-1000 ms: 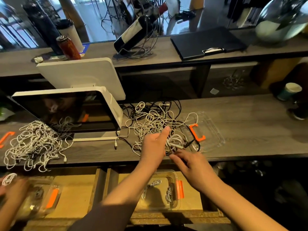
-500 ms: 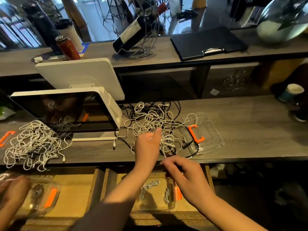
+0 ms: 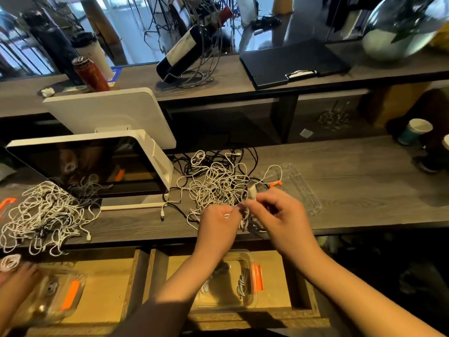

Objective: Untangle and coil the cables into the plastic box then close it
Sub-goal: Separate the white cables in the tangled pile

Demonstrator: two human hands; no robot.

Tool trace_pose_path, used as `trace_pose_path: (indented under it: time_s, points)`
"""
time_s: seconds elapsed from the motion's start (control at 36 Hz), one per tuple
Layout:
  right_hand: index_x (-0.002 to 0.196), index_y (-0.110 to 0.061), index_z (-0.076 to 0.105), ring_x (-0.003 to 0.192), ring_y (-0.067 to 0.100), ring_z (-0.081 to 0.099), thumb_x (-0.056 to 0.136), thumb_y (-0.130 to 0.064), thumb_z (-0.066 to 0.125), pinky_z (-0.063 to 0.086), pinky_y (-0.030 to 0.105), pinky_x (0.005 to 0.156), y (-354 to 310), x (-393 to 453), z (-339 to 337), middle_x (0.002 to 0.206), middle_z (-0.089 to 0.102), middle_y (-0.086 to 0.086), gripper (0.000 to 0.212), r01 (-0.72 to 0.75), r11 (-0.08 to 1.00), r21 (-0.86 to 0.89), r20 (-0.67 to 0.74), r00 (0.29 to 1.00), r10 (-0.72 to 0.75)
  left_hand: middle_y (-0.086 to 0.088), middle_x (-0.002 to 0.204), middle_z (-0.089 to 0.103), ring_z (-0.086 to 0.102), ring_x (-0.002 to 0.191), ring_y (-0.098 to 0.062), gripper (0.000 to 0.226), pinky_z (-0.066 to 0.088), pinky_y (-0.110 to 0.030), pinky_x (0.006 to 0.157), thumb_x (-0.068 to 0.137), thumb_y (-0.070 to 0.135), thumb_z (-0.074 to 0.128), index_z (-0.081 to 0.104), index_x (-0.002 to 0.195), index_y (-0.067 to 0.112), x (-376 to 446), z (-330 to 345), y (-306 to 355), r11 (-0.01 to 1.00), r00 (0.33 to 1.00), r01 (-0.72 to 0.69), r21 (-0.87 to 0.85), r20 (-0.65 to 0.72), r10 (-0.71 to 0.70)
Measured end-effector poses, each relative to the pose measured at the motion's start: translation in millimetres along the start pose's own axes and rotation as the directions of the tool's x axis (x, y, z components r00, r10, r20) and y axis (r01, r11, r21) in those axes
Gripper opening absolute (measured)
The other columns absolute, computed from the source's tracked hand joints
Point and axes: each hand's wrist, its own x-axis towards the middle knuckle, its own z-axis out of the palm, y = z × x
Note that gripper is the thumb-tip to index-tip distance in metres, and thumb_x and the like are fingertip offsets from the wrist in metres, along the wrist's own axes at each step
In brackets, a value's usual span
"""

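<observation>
A tangle of white and black cables (image 3: pixel 218 183) lies on the grey wooden counter in front of me. My left hand (image 3: pixel 218 222) pinches white strands at the near edge of the tangle. My right hand (image 3: pixel 277 212) grips a white cable, and a plug end sticks up above its fingers. The clear box lid (image 3: pixel 298 188) with an orange clip lies just right of the tangle, partly behind my right hand. Below the counter, the clear plastic box (image 3: pixel 245 280) with an orange latch sits on a wooden shelf and holds coiled white cables.
A white point-of-sale screen (image 3: pixel 97 164) stands left of the tangle. A second cable pile (image 3: pixel 46 212) lies at far left, with another person's hand (image 3: pixel 17 278) at a second clear box (image 3: pixel 56 295). A paper cup (image 3: pixel 415 132) stands at far right.
Both hands came together at the near edge of the tangle. My left hand's straight fingers curled onto strands; my right hand rose from the counter edge and took hold of a cable.
</observation>
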Motion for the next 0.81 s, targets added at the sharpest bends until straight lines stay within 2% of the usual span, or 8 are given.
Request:
trace_pose_path:
  time_s: [0.14, 0.28, 0.39, 0.5, 0.56, 0.67, 0.72, 0.81]
  points:
    - [0.080, -0.007, 0.070, 0.061, 0.010, 0.052, 0.097, -0.025, 0.061, 0.042, 0.024, 0.060, -0.3, 10.9, 1.9, 0.065, 0.059, 0.008, 0.026, -0.243, 0.937, 0.251, 0.159, 0.965, 0.208, 0.009, 0.042, 0.035, 0.029, 0.042, -0.008, 0.053, 0.024, -0.034, 0.046, 0.100, 0.045, 0.042, 0.040, 0.051, 0.025, -7.1, 0.3, -3.6, 0.979, 0.976, -0.202, 0.028, -0.079, 0.204]
    - [0.074, -0.018, 0.062, 0.052, -0.001, 0.047, 0.100, -0.026, 0.055, 0.039, 0.017, 0.051, 2.7, 8.8, 10.6, 0.056, 0.053, -0.011, 0.028, -0.334, 0.911, 0.242, 0.277, 0.924, 0.265, 0.012, 0.042, 0.029, 0.037, 0.040, -0.003, 0.048, 0.020, -0.019, 0.046, 0.104, 0.039, 0.035, 0.034, 0.056, 0.036, -9.6, -6.6, -4.8, 0.866, 0.891, -0.441, 0.235, -0.004, 0.455]
    - [0.083, -0.011, 0.060, 0.047, 0.011, 0.058, 0.101, -0.030, 0.053, 0.041, 0.023, 0.038, 1.5, 0.0, 19.8, 0.062, 0.056, 0.000, 0.027, -0.512, 0.797, 0.321, 0.419, 0.831, 0.365, 0.018, 0.045, 0.023, 0.033, 0.042, -0.002, 0.045, 0.024, -0.014, 0.046, 0.104, 0.027, 0.042, 0.043, 0.059, 0.032, -8.8, -8.5, -9.5, 0.736, 0.790, -0.587, 0.337, 0.038, 0.612]
    - [0.087, -0.005, 0.060, 0.042, 0.016, 0.055, 0.102, -0.030, 0.052, 0.036, 0.023, 0.037, 3.6, -6.2, 29.2, 0.065, 0.054, 0.007, 0.030, -0.495, 0.801, 0.336, 0.356, 0.854, 0.379, 0.017, 0.054, 0.033, 0.032, 0.046, -0.002, 0.050, 0.030, -0.021, 0.045, 0.106, 0.032, 0.040, 0.053, 0.060, 0.019, -6.9, -10.2, -22.4, 0.733, 0.777, -0.608, 0.305, 0.037, 0.628]
    - [0.087, -0.007, 0.060, 0.047, 0.015, 0.054, 0.102, -0.027, 0.053, 0.040, 0.021, 0.038, 3.6, -7.8, 32.5, 0.069, 0.055, 0.006, 0.027, -0.439, 0.818, 0.371, 0.261, 0.895, 0.362, 0.013, 0.051, 0.041, 0.041, 0.047, -0.004, 0.049, 0.035, -0.026, 0.047, 0.105, 0.041, 0.036, 0.053, 0.063, 0.024, -9.7, -10.4, -22.8, 0.851, 0.866, -0.493, 0.181, 0.011, 0.500]
    - [0.085, -0.009, 0.061, 0.060, 0.010, 0.048, 0.101, -0.023, 0.054, 0.042, 0.022, 0.050, 1.6, -7.5, 35.3, 0.068, 0.051, 0.003, 0.023, -0.251, 0.916, 0.312, 0.054, 0.968, 0.247, -0.005, 0.069, 0.055, 0.051, 0.055, -0.014, 0.025, 0.041, -0.034, 0.052, 0.101, 0.041, 0.040, 0.055, 0.091, 0.024, -11.9, -12.2, -4.8, 0.997, 0.997, -0.043, -0.070, 0.067, 0.047]
    - [0.084, -0.012, 0.062, 0.058, 0.010, 0.045, 0.101, -0.022, 0.054, 0.039, 0.027, 0.051, 0.7, -7.2, 34.5, 0.064, 0.049, 0.001, 0.021, -0.195, 0.935, 0.297, -0.010, 0.978, 0.207, -0.007, 0.069, 0.056, 0.050, 0.048, -0.012, 0.025, 0.036, -0.026, 0.044, 0.105, 0.038, 0.041, 0.058, 0.096, 0.022, -10.4, -15.6, 4.1, 0.967, 0.959, 0.214, -0.135, 0.218, -0.182]
    - [0.082, -0.026, 0.062, 0.058, 0.013, 0.047, 0.100, -0.028, 0.055, 0.041, 0.038, 0.052, 2.9, -8.3, 31.9, 0.062, 0.051, 0.002, 0.019, -0.155, 0.945, 0.288, -0.059, 0.982, 0.179, -0.002, 0.058, 0.054, 0.046, 0.044, -0.013, 0.047, 0.035, -0.024, 0.045, 0.102, 0.049, 0.040, 0.057, 0.073, 0.015, -9.5, -25.2, 10.5, 0.851, 0.787, 0.499, -0.161, 0.496, -0.367]
